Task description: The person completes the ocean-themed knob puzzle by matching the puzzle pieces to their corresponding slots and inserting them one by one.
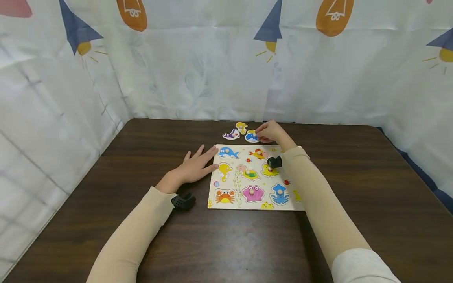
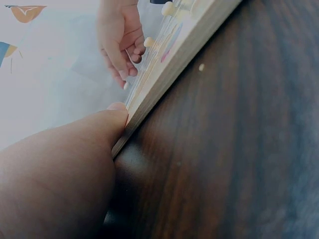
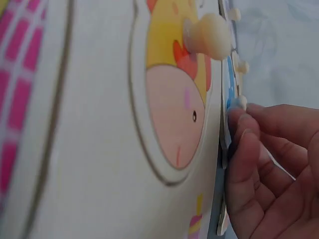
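Observation:
A wooden peg puzzle board [image 1: 233, 204] with sea-animal pieces lies on the table. My left hand [image 1: 192, 167] rests at its left edge with fingers spread, the fingertips at the rim; in the left wrist view the thumb [image 2: 117, 117] touches the board's side. Beyond the far edge, my right hand [image 1: 271, 132] pinches the small knob [image 3: 242, 102] of a blue puzzle piece [image 1: 251, 137]. Beside that piece lie a purple-and-white piece [image 1: 231, 135] and a yellow piece [image 1: 242, 127].
Pieces seated in the board include a whale [image 1: 228, 152], a crab [image 1: 225, 196], a pink shell [image 1: 253, 193] and a blue squid [image 1: 279, 194]. The dark wooden table [image 1: 233, 243] extends around the board. A patterned white curtain [image 1: 212, 78] hangs behind it.

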The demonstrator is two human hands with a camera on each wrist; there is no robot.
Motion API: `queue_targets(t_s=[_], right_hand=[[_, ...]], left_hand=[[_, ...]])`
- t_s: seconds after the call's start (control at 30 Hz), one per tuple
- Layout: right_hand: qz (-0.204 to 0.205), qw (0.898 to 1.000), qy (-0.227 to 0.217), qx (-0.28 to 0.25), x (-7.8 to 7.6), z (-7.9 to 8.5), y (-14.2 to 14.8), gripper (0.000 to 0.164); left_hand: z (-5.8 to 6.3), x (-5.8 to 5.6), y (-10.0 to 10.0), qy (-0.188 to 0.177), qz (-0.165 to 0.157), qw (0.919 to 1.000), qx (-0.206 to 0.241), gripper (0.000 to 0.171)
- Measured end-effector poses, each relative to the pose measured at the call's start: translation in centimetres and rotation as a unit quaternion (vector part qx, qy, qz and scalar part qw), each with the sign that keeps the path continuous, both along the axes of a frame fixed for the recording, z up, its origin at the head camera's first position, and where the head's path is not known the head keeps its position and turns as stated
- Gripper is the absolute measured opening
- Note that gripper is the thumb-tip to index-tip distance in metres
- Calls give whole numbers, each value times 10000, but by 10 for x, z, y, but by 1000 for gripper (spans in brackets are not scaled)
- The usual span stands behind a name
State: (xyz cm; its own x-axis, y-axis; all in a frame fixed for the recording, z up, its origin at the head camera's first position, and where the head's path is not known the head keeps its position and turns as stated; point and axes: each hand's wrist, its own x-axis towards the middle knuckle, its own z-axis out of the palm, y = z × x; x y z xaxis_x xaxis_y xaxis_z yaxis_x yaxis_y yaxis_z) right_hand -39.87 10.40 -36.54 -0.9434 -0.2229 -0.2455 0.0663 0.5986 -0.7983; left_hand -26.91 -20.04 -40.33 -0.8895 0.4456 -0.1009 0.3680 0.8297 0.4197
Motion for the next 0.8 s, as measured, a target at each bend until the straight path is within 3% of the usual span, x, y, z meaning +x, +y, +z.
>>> queue_targets(t_s=[0.43,0.8], right_hand=[[-110,9962,202,838,-3,-2,-13,19],[-22,9918,342,1231,-1,1,-17,17]], left_hand=[[0,-2,1,1,11,10000,-34,73],[0,0,0,6,24,10000,-29,72]])
